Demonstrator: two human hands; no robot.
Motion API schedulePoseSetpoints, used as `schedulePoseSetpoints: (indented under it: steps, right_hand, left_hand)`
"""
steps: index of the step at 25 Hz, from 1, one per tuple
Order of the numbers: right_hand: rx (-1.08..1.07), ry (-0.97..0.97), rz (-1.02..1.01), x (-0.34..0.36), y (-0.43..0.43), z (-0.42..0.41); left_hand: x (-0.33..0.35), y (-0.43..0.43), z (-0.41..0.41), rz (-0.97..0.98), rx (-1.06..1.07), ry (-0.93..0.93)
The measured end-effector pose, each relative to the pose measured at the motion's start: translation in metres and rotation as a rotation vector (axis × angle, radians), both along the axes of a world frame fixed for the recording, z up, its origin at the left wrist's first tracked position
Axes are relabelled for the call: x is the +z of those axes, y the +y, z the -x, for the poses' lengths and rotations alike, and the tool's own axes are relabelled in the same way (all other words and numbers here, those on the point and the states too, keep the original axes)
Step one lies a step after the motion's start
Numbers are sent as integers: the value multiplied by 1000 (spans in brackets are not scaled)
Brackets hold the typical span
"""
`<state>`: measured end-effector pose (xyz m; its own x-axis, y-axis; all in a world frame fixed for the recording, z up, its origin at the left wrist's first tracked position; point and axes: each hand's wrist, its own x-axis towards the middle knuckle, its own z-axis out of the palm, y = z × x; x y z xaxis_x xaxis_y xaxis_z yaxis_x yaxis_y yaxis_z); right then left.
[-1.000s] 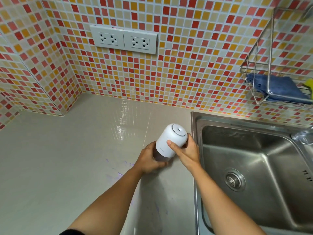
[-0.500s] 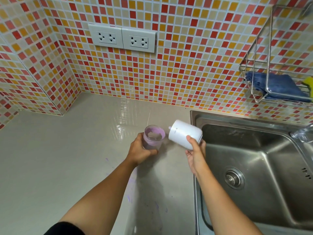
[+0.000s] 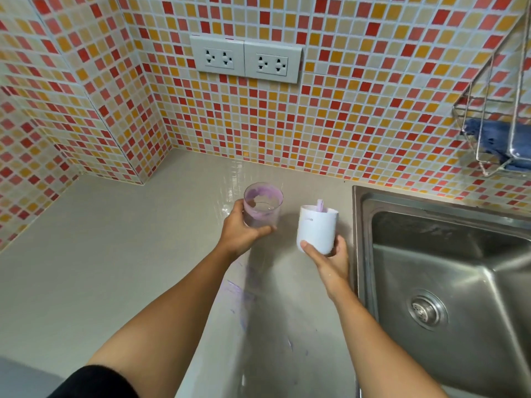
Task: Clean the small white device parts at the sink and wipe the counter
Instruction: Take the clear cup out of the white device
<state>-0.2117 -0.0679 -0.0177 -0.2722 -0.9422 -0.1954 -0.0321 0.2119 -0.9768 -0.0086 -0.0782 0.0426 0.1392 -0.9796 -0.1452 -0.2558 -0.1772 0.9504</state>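
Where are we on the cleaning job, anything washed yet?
Done: parts separated, nothing washed. In hand: the left hand grips the clear cup, coated in purple residue; the right hand holds the white top, both over the counter. Left: rinsing both in the sink, then wiping the purple smears off the counter.

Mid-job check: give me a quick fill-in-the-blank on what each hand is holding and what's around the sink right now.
1. The left hand grips a clear cup smeared inside with ____ residue.
2. The right hand holds the white device part to the ____ of the sink.
3. A ____ cloth lies in the wire rack on the tiled wall.

Missing words: purple; left; blue.
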Motion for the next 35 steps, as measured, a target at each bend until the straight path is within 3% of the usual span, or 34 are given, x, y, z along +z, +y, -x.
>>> schedulePoseSetpoints:
  steps: [3, 12, 19, 23, 27, 35]
  right_hand:
    - [167, 83, -9, -7, 10, -36]
    - [206, 366, -54, -32, 14, -30]
    - [236, 529, -110, -7, 62, -5]
    - [110, 625, -31, -1, 101, 50]
    - [31, 774, -89, -10, 117, 143]
    - [169, 1147, -253, -26, 133, 348]
  left_hand:
    - [1, 22, -43, 12, 94, -13]
    - [13, 31, -38, 67, 53, -10]
    - [61, 40, 4, 212, -126, 82]
    - [80, 53, 74, 300, -301, 57]
    - [61, 71, 162, 247, -424, 93]
    - [-8, 91, 318, 44, -405, 76]
